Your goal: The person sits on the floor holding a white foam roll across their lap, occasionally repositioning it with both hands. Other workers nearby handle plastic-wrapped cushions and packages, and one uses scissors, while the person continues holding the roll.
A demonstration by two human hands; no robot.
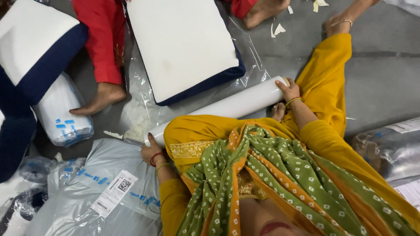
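A long white roll of clear film lies slanted on the floor in front of my bent knee. My left hand grips its lower left end and my right hand holds its upper right end. Both wrists carry bangles. Just beyond the roll, a white cushion with a navy border rests on a clear plastic sheet. My yellow clothing and green patterned scarf fill the lower middle of the view and hide part of the roll.
Another person in red trousers has a bare foot beside the cushion. A second cushion and a wrapped white package lie at left. A grey mailing bag with a label is near my left hand. A wrapped bundle sits at right.
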